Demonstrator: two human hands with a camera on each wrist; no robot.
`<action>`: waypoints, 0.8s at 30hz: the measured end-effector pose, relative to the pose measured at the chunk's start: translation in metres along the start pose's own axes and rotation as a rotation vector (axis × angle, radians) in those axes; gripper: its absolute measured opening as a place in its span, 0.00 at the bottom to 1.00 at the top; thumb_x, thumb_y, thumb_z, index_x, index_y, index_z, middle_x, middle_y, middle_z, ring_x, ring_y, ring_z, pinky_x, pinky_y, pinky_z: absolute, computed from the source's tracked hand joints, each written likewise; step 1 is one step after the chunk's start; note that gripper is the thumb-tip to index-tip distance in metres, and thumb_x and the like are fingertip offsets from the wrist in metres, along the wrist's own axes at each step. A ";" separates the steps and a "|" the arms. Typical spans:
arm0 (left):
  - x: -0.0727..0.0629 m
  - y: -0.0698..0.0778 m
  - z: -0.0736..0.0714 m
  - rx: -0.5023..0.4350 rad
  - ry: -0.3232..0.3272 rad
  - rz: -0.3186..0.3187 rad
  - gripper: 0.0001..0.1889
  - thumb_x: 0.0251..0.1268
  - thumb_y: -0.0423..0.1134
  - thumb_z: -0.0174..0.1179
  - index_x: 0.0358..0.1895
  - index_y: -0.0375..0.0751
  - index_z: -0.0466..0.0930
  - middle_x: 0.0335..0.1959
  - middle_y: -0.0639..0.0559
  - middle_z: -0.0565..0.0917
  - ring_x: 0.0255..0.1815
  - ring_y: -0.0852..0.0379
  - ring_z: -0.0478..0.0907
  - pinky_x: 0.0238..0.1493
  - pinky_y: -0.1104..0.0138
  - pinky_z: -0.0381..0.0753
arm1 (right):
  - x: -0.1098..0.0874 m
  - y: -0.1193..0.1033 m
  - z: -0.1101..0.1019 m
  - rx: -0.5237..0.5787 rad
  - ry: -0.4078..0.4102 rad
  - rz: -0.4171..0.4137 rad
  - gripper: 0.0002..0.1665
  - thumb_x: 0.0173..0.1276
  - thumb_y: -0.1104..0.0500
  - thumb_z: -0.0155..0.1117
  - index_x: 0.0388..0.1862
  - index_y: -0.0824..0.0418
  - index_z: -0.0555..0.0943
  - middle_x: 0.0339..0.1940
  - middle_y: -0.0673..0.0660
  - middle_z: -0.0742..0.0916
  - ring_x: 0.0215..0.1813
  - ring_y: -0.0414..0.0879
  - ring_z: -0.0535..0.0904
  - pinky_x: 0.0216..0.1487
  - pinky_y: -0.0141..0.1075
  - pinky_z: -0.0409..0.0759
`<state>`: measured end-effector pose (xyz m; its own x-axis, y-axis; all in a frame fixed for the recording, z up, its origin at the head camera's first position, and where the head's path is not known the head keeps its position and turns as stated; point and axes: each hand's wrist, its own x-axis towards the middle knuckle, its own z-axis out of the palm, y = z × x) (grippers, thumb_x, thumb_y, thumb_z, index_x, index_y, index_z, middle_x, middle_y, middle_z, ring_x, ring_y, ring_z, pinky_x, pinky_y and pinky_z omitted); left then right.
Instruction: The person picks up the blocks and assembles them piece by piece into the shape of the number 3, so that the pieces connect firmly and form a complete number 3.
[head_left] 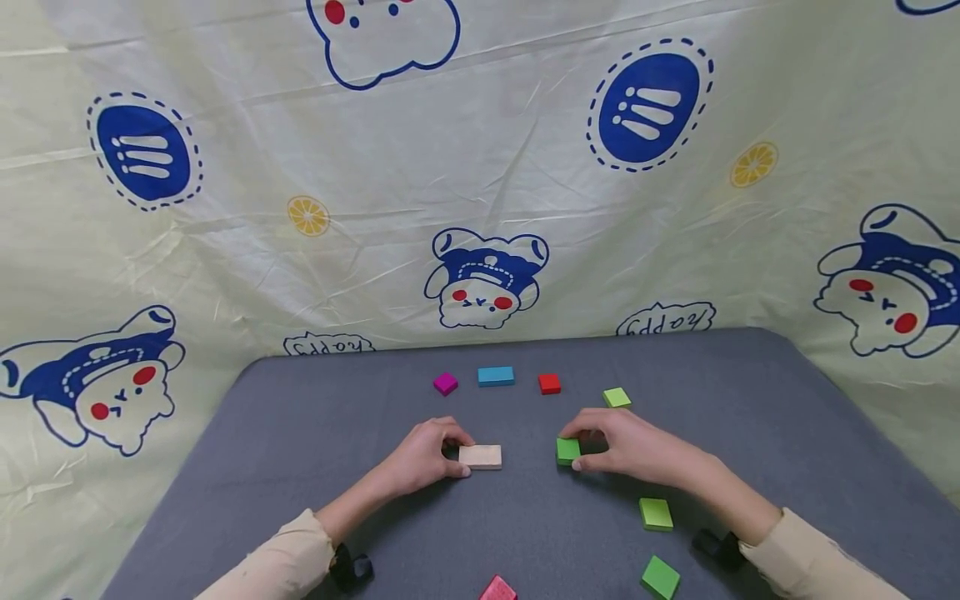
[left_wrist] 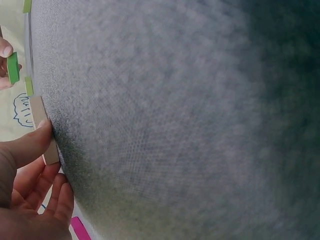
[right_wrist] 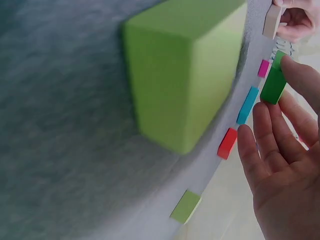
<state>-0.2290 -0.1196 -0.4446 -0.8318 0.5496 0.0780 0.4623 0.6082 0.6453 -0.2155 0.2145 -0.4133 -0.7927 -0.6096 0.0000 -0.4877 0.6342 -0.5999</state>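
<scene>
My left hand (head_left: 429, 457) pinches the left end of a pale wooden block (head_left: 481, 457) between thumb and fingers, low over the grey tabletop. In the left wrist view the thumb presses one face of that wooden block (left_wrist: 37, 110). Across a short gap to the right, my right hand (head_left: 626, 442) grips a green block (head_left: 567, 452) by its near and far sides. The right wrist view has the green block (right_wrist: 274, 80) between thumb and fingertips, with the remaining fingers loosely bent below it.
Behind the hands lie a magenta block (head_left: 446, 383), a blue block (head_left: 496, 377), a red block (head_left: 550, 383) and a light green block (head_left: 617, 397). Another light green block (head_left: 656, 514) sits by the right forearm. Nearer are a green block (head_left: 661, 577) and a pink block (head_left: 498, 588).
</scene>
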 end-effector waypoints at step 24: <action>0.001 0.000 0.002 0.015 0.009 -0.006 0.13 0.53 0.34 0.74 0.44 0.43 0.86 0.37 0.59 0.79 0.40 0.58 0.73 0.46 0.63 0.73 | 0.041 -0.020 0.017 -0.020 -0.089 -0.048 0.18 0.60 0.53 0.75 0.49 0.50 0.84 0.44 0.41 0.82 0.44 0.41 0.78 0.48 0.41 0.78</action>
<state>-0.2290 -0.1183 -0.4460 -0.8374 0.5405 0.0812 0.4618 0.6201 0.6342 -0.2318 0.1691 -0.4147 -0.7333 -0.6785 -0.0434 -0.5319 0.6124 -0.5848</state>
